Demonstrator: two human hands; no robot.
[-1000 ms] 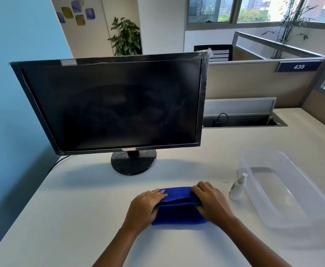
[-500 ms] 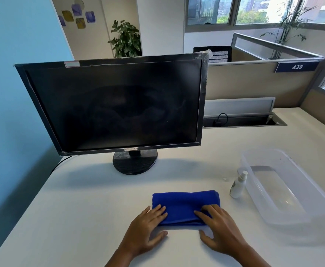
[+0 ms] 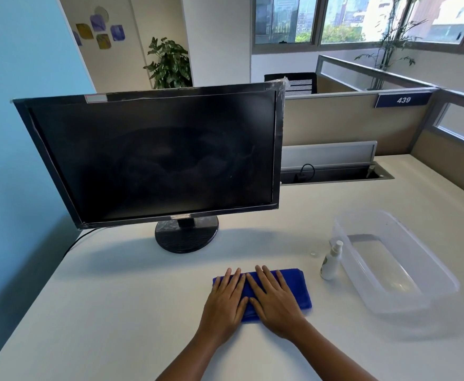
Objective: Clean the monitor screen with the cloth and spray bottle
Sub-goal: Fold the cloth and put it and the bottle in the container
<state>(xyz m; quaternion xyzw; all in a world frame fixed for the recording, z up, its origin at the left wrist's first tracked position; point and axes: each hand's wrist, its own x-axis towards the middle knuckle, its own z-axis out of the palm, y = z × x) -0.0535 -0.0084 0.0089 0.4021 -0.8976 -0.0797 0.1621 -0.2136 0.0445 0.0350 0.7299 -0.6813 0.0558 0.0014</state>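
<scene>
A folded blue cloth [image 3: 301, 290] lies flat on the white desk [image 3: 115, 312], in front of the black monitor [image 3: 156, 158] on its round stand. My left hand [image 3: 226, 303] and my right hand [image 3: 276, 301] rest palm-down side by side on the cloth, fingers straight and slightly spread, covering most of it. Neither hand grips anything. A small white spray bottle [image 3: 331, 261] stands upright just right of the cloth, untouched. The monitor's dark screen shows faint smears.
A clear plastic bin [image 3: 423, 270] sits at the right, close beside the spray bottle. A cable tray [image 3: 335, 174] runs behind the monitor's right side. A blue wall [image 3: 5, 160] bounds the left, and cubicle partitions [image 3: 349, 122] stand at the back.
The hands folded the cloth over, drew back to its near edge, and now both lie flat on top of it, pressing it down.
</scene>
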